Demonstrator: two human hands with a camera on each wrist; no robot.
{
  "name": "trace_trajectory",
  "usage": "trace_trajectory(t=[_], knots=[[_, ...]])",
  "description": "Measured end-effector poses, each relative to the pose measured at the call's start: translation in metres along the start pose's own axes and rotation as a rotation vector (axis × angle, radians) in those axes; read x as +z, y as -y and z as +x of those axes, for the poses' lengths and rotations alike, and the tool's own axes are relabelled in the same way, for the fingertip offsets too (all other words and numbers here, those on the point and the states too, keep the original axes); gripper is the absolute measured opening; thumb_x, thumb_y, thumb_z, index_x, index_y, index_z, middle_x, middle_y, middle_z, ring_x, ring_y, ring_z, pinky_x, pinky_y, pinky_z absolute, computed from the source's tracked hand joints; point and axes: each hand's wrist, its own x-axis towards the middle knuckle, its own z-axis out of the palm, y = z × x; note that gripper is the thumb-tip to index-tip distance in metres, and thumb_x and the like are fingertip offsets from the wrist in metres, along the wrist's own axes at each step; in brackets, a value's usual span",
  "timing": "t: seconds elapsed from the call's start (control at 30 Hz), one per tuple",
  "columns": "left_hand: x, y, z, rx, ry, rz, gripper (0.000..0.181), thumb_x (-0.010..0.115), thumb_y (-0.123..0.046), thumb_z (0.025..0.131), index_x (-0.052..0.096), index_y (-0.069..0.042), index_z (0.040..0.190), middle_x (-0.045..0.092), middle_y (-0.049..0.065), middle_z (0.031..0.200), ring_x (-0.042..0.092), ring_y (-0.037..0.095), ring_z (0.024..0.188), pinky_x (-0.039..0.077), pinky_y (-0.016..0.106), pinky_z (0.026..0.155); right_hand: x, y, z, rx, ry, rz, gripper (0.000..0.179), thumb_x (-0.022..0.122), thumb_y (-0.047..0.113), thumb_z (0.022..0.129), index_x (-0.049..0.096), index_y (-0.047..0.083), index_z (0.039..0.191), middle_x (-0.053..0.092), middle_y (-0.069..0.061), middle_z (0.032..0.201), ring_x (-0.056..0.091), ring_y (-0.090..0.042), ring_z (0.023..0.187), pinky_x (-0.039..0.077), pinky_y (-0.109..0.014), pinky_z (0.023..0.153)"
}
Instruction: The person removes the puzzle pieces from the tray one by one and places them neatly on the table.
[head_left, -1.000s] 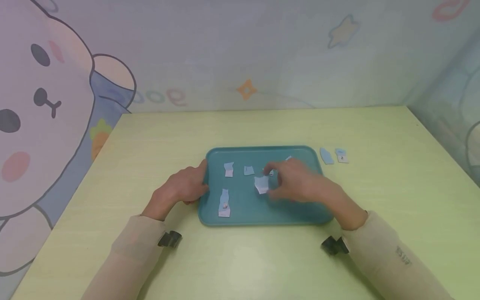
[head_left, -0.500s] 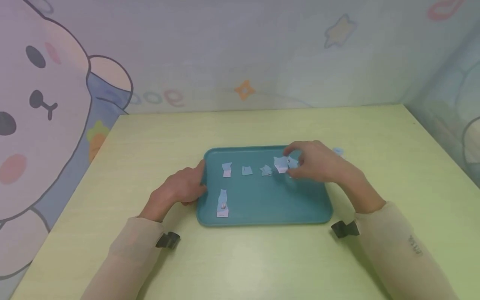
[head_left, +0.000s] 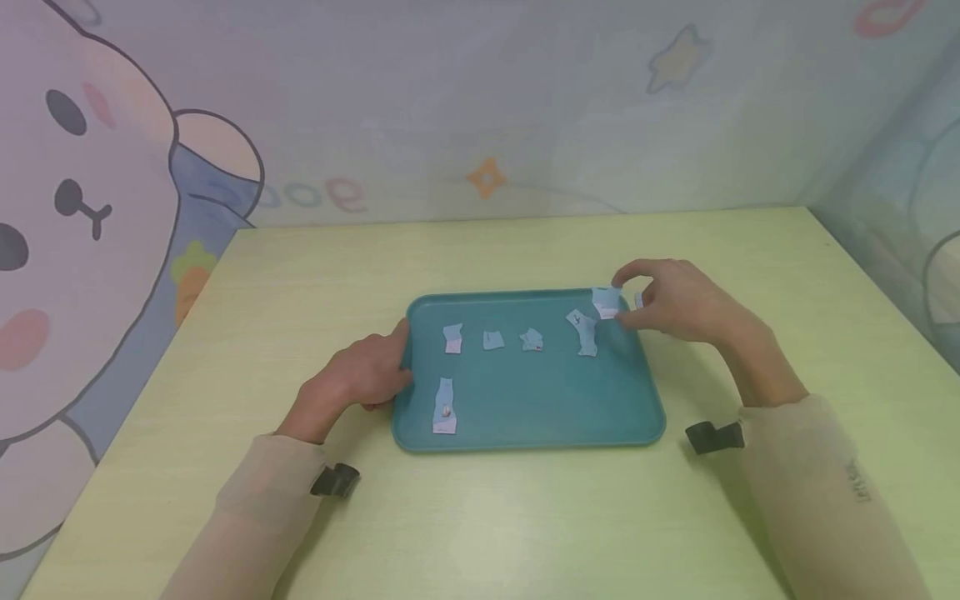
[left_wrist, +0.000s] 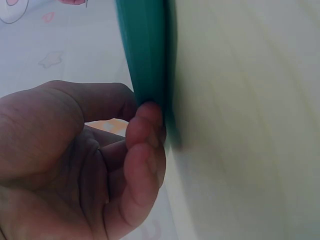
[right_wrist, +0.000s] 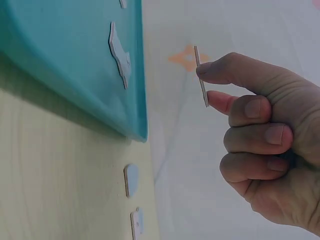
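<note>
My right hand (head_left: pixel 693 304) pinches a light blue and white puzzle piece (head_left: pixel 604 302) between thumb and index finger, above the tray's back right corner. Edge-on in the right wrist view, the piece (right_wrist: pixel 204 92) looks thin and flat, and the other fingers curl into the palm. At the left end of the teal tray (head_left: pixel 510 408), my left hand (head_left: pixel 363 371) grips the rim; the left wrist view shows thumb and fingertips at the tray's edge (left_wrist: pixel 147 55). On the tray lie a tall piece (head_left: pixel 445 408), a forked piece (head_left: pixel 582 333) and smaller pieces (head_left: pixel 492 340).
Beyond the tray's right end, a rounded blue piece (right_wrist: pixel 131 180) and another piece (right_wrist: pixel 137 224) lie on the pale yellow table (head_left: pixel 480 517). A wall with cartoon pictures (head_left: pixel 420 108) stands behind the table's back edge.
My right hand has carried the puzzle piece from the tray's middle back and right to its far corner, uncovering the forked piece. The left hand has kept its hold on the rim.
</note>
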Motion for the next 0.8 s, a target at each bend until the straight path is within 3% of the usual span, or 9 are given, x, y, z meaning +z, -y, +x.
trace_trajectory(t=[0.17, 0.4, 0.63, 0.8], knots=[[0.0, 0.0, 0.0, -0.004, 0.003, 0.003, 0.077, 0.048, -0.01, 0.102, 0.007, 0.006, 0.165, 0.051, 0.005, 0.063, 0.05, 0.016, 0.05, 0.039, 0.027, 0.051, -0.007, -0.014, -0.002, 0.003, -0.016, 0.003, 0.049, 0.074, 0.027, 0.092, 0.062, 0.011, 0.136, 0.055, -0.004, 0.068, 0.051, -0.019, 0.066, 0.044, -0.036, 0.064], [0.0, -0.001, -0.001, -0.005, 0.006, -0.002, 0.079, 0.048, -0.01, 0.102, 0.004, 0.006, 0.166, 0.052, 0.005, 0.064, 0.05, 0.015, 0.05, 0.038, 0.027, 0.05, -0.013, -0.034, -0.002, 0.037, -0.026, -0.001, 0.053, 0.076, 0.032, 0.094, 0.061, 0.01, 0.139, 0.071, -0.012, 0.095, 0.062, -0.025, 0.082, 0.049, -0.037, 0.07], [-0.001, -0.001, -0.001, 0.014, -0.005, -0.002, 0.072, 0.048, -0.008, 0.101, 0.013, 0.006, 0.162, 0.052, 0.005, 0.063, 0.051, 0.016, 0.05, 0.038, 0.027, 0.05, -0.02, -0.053, -0.002, 0.067, -0.033, -0.007, 0.051, 0.074, 0.031, 0.094, 0.06, 0.009, 0.139, 0.07, -0.013, 0.092, 0.064, -0.025, 0.08, 0.049, -0.037, 0.069], [0.0, 0.0, -0.001, 0.019, -0.005, -0.004, 0.07, 0.047, -0.008, 0.1, 0.016, 0.006, 0.161, 0.05, 0.004, 0.061, 0.049, 0.016, 0.049, 0.037, 0.027, 0.05, -0.026, -0.068, -0.003, 0.081, -0.045, -0.027, 0.054, 0.074, 0.032, 0.095, 0.059, 0.006, 0.14, 0.07, -0.017, 0.101, 0.064, -0.025, 0.082, 0.049, -0.036, 0.069]])
